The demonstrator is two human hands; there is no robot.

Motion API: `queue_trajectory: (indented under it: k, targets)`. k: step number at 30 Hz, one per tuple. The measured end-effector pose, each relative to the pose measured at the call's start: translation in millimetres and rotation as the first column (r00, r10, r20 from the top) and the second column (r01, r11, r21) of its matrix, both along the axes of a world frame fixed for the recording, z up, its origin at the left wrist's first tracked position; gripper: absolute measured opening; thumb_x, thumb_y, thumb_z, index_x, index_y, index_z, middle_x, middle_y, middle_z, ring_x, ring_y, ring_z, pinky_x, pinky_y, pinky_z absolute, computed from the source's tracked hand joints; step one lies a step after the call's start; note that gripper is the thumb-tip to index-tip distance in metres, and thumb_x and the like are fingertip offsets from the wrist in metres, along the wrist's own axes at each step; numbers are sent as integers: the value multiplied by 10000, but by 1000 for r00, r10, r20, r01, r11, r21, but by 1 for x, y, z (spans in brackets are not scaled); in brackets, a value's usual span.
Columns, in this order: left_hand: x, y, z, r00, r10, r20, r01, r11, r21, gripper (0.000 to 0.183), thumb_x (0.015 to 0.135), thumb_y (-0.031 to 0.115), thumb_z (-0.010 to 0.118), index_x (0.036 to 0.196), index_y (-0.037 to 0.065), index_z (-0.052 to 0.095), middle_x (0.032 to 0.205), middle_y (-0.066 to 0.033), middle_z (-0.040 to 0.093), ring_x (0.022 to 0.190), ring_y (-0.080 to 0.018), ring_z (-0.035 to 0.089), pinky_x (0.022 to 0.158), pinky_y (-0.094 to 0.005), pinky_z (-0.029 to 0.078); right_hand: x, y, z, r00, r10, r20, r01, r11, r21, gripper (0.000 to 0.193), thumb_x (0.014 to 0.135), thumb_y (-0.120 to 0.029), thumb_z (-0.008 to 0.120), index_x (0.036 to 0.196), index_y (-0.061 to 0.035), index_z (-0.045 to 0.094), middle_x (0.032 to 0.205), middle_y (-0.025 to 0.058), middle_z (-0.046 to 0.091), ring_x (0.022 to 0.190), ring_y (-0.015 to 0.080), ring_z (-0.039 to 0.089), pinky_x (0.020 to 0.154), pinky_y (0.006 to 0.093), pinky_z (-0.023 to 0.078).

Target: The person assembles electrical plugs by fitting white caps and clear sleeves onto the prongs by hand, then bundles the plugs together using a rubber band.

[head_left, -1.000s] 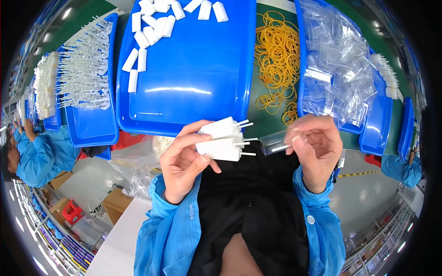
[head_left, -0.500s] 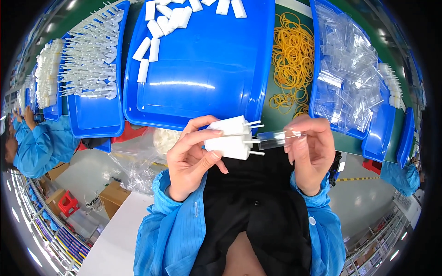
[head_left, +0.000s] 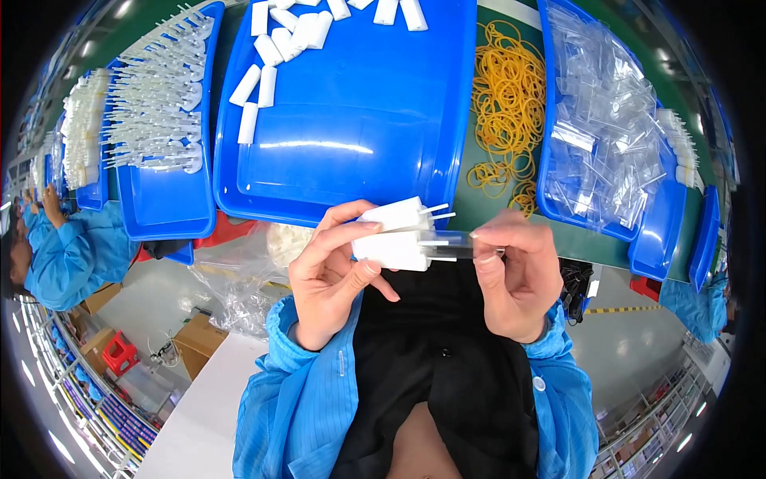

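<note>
Head view, near to far. The left hand [head_left: 331,275], fingers curled shut, grips a small stack of white plastic blocks with thin protruding pins [head_left: 396,235] above the black apron [head_left: 447,359]. The right hand [head_left: 517,275], pinched closed at thumb and forefinger, holds a clear plastic sleeve [head_left: 455,243] that meets the pin ends. The blocks appear light and rigid, and are best held by their flat sides; the pins look thin and likely to bend. The sleeve seems flimsy and slippery, so it is safest pinched at its closed end. On the green desk [head_left: 479,203] beyond lie a large blue plastic tray [head_left: 359,144] with loose white blocks [head_left: 267,60], yellow rubber bands [head_left: 507,104] and a tray of clear sleeves [head_left: 610,136].
</note>
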State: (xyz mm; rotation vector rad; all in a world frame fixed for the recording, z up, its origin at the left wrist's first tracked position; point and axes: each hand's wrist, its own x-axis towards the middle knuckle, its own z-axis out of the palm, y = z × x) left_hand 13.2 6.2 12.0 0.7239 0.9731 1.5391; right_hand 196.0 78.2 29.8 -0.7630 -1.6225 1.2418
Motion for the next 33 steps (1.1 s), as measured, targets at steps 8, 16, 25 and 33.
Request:
queue_trajectory:
  k: [8,16,25,33]
  targets:
    - [4,1,2,989,18,-146,-18,1000,-4,248,806,-48,600,1053,-58,575,1207,-199,411,893,-255,606,573,-304,594,1,-2,-4,1000,-24,10,24,1000,1,194,802,5,631,976,31,550,799,105,592,541,66,440,491,190,349]
    - [4,3,6,968,13,-252,-14,1000,-1,210,767,31,686,965,-18,636,1173,-186,457,950,-233,569,620,-267,572,-5,-7,-3,999,-41,-22,43,995,90,192,806,-6,628,979,15,546,788,111,593,549,96,461,490,197,369]
    - [6,4,7,950,13,-312,-10,1000,9,244,704,17,735,936,26,661,1192,-176,459,1000,-243,541,710,-289,537,-5,-11,-3,999,-37,-3,37,999,23,165,795,-25,652,940,7,578,751,100,590,536,104,467,471,200,360]
    - [6,3,6,916,17,-401,-11,1000,19,208,707,6,728,906,22,668,1191,-194,456,982,-246,549,693,-293,551,-7,-7,1,997,-60,55,52,989,136,171,776,-17,661,930,-3,590,731,94,590,531,114,476,450,211,358]
